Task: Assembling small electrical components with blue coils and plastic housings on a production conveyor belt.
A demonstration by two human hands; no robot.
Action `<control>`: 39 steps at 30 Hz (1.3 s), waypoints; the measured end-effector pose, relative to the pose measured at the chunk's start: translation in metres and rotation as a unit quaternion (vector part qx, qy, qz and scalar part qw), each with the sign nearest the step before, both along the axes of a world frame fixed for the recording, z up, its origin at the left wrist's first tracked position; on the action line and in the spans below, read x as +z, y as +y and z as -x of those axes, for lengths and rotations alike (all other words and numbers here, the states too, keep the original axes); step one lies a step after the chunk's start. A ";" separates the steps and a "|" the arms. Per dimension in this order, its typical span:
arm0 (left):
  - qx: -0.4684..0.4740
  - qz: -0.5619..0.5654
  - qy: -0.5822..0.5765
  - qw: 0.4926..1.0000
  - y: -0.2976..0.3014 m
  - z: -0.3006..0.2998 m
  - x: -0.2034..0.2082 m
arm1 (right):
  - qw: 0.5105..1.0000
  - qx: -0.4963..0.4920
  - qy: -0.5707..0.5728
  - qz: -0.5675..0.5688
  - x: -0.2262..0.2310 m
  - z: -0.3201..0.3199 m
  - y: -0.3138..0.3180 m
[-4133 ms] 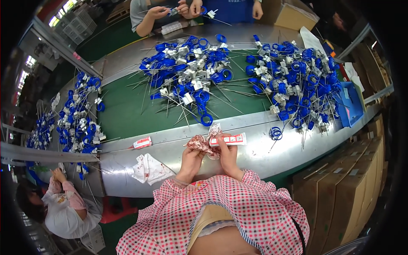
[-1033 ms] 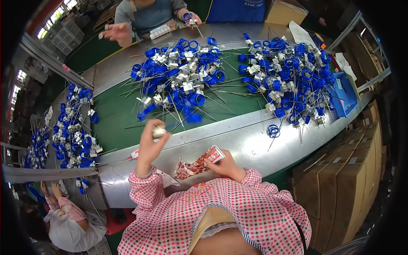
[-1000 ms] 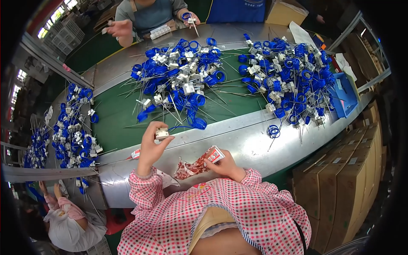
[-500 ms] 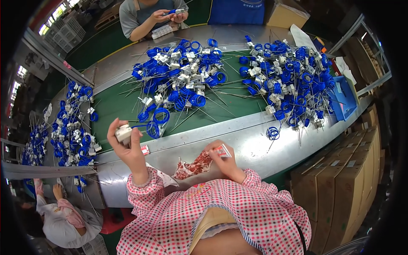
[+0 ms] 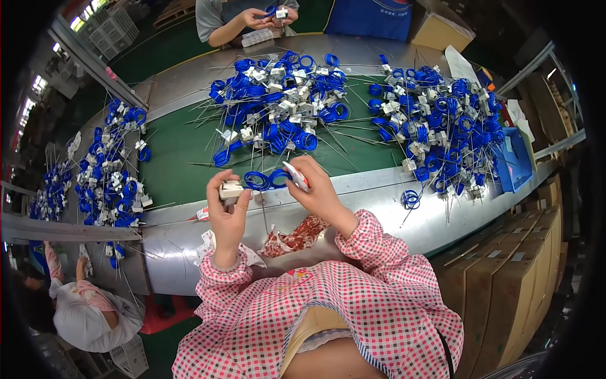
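My left hand is closed around a white block-shaped thermostat-like part with thin blue coiled wire or tubing hanging from its right side. My right hand pinches a small white-and-red squeeze tube, its end close to the blue coils. Whether the right fingers also touch the coils I cannot tell. Both hands are above the metal near edge of the table. Below them lies a crumpled, red-smeared sheet, with a thin metal rod from the coiled part passing over it.
Piles of similar coiled parts lie on the green belt: one in the middle, one at right, one at left. A blue tray stands at right, cardboard boxes beyond. Co-workers sit across and at left.
My right hand has moved up and left with the squeeze tube, from over the red-smeared sheet to beside the coils. My left hand has shifted right with the white part.
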State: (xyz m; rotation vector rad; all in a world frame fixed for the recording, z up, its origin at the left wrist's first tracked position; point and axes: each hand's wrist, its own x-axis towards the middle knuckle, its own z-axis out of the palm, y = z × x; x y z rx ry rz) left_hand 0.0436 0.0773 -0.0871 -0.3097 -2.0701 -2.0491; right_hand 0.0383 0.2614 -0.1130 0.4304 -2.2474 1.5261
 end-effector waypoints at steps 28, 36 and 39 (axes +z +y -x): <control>0.013 -0.050 -0.052 0.997 0.001 -0.007 -0.042 | 0.996 -0.022 -0.087 -0.020 -0.009 0.009 0.003; 0.023 0.008 -0.096 0.995 0.004 -0.016 -0.057 | 0.995 -0.001 -0.089 -0.044 -0.015 0.008 0.009; 0.038 0.187 -0.023 0.981 0.000 -0.023 -0.064 | 0.995 0.012 -0.054 -0.082 -0.019 0.002 0.008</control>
